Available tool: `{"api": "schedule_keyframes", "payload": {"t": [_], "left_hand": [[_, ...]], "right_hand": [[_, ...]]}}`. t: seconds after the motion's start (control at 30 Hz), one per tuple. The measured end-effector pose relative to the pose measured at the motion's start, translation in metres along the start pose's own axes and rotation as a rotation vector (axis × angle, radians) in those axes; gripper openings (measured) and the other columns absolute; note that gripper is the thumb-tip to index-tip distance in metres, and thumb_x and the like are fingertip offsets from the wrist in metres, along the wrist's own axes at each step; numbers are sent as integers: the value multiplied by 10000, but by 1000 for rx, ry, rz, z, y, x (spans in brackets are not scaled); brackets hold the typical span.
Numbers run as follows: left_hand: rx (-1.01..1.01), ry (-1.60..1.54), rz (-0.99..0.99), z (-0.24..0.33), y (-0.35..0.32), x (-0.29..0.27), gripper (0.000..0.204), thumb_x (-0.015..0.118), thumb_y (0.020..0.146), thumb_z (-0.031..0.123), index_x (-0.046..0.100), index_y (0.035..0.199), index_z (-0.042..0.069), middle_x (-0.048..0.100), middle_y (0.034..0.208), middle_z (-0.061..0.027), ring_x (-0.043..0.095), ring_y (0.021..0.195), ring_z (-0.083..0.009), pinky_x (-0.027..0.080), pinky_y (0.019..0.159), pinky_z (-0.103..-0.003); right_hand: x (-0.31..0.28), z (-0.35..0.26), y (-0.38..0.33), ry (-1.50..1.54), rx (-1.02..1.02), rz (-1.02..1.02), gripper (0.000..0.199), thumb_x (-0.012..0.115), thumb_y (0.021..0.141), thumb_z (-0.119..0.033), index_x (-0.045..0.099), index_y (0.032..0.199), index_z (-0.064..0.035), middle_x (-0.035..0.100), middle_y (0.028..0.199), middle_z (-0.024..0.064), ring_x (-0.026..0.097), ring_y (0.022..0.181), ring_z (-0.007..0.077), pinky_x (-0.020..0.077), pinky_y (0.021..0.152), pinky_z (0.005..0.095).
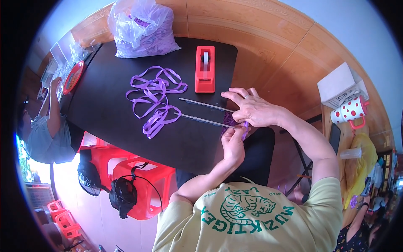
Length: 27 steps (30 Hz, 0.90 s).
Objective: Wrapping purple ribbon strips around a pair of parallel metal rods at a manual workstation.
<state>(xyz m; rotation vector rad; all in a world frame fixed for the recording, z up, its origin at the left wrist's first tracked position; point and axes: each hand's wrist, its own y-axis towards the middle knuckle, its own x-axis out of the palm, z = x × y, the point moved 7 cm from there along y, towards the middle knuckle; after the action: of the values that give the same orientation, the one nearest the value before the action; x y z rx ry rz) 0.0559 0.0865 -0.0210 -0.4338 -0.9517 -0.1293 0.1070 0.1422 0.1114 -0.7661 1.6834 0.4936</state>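
Purple ribbon (151, 93) lies in loose loops on the black table (189, 147), left of two slim, silvery twisted rods (201, 120) that run roughly side by side, their left tips free and one tip touching the edge of the loops. The left hand (233, 145) is at the right end of the nearer rod, thumb and forefinger pinched together on a short purple strip (245, 131). The right hand (255, 110), a ring on one finger, is spread palm-down just beyond it, over the end of the farther rod; its thumb side is hidden, so I cannot tell whether it grips anything. The two hands are close together, fingertips nearly meeting. A red tape dispenser (205, 84) stands beyond the rods, and a translucent plastic bag (147, 44) filled with purple material sits at the far edge. Another person (52, 136) sits at the left end near a red tray (74, 77). A red-dotted white tumbler (349, 110) stands on the right beside a white box (338, 82).
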Motion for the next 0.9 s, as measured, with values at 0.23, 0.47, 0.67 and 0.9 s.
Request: {"api": "schedule_keyframes", "payload": {"t": [0.23,0.47,0.67,0.9], "left_hand": [[13,32,10,1,0,-2,96,593,863,61,644,914,-2,670,867,-91,635,782,-147,489,745,-260],[29,103,32,5,-2,5,121,587,871,98,650,933,15,664,844,-86,588,627,-106,421,429,-207],[52,116,38,11,-3,8,127,590,872,100,638,940,4,656,839,-97,571,600,-127,436,408,-253],[45,115,18,13,-7,16,118,580,875,77,632,938,-8,654,862,-113,597,618,-158,468,426,-285]], "right_hand": [[-7,6,-25,96,-12,299,73,649,754,-81,637,682,-73,300,1455,147,270,1332,363,288,994,481],[14,22,-65,229,96,589,46,704,795,-132,664,818,-133,252,1482,168,264,1332,370,260,1043,471],[45,36,-90,523,216,784,92,704,802,-122,702,888,-155,289,1477,164,266,1362,327,315,1021,451],[111,69,-99,1481,412,898,56,637,853,-63,659,838,-14,496,1319,176,524,1088,193,368,937,320]]}}
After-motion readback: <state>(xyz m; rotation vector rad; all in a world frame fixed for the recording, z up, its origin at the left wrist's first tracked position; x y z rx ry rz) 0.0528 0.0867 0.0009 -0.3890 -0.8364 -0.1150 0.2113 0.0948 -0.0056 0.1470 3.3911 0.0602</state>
